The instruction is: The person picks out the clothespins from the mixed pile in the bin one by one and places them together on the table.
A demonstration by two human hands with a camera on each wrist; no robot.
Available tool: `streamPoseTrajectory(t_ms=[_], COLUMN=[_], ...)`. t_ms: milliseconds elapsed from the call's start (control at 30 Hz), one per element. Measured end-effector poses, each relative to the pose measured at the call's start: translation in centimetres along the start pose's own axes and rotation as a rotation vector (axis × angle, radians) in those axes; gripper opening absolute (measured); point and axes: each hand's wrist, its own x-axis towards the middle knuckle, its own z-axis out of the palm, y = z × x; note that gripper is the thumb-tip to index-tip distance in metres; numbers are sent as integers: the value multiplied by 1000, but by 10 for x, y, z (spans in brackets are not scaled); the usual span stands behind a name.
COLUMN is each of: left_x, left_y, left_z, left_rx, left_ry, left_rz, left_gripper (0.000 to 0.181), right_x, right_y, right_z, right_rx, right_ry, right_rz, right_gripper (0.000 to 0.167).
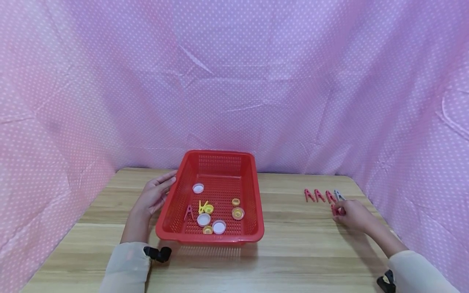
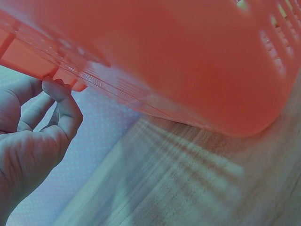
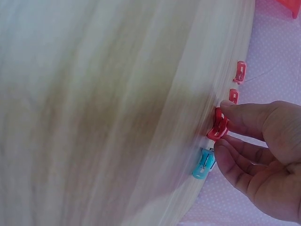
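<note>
In the head view, a red plastic basket (image 1: 234,237) sits left of centre in the lower half of the frame, on a light wood-grain table (image 1: 293,252). The person's left hand (image 1: 153,195) is at the basket's left side, fingers against its rim. Inside the basket, a purplish-red clip (image 1: 189,212) and a yellow clip (image 1: 201,207) lie in the lower left part, among white round caps (image 1: 219,227) and smaller yellow round caps (image 1: 237,213). At the lower right of the frame, the right hand (image 1: 353,214) pinches a red clothespin (image 1: 335,210) just below a row of three red clips (image 1: 319,195) and one grey-blue clip (image 1: 339,195) at the row's right end. Both arms wear pale sleeves (image 1: 126,264) with black wrist devices (image 1: 158,254); a pink curtain with white dots (image 1: 234,93) fills the background. In the left wrist view, the basket's red wall spreads across the top of the frame, and at the left edge bent fingers and thumb are clamped on its rim. Striped light and shadow fall on the table below. In the right wrist view, thumb and fingertips come in from the right, closed on the red clothespin right of centre; the blue-looking clip lies just below it, and two more red clips show above, near the table's edge.
</note>
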Motion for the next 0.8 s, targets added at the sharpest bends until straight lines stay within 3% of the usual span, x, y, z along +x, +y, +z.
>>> streamPoseTrajectory(t_ms=[333, 467, 667, 800], left_x=[-1, -1, -1, -1], left_y=[-1, -1, -1, -1], left_z=[0, 0, -1, 0], left_rx=[18, 16, 10, 9], left_ry=[2, -6, -16, -19], left_rz=[15, 16, 12, 14], left_gripper=[48, 47, 46, 48], right_x=[2, 9, 27, 44], right_y=[0, -4, -23, -40], right_z=[-4, -10, -23, -32], right_rx=[55, 57, 49, 73], right_ry=[-34, -23, -1, -32], right_rz=[52, 47, 4, 13], right_gripper=[11, 18, 16, 23])
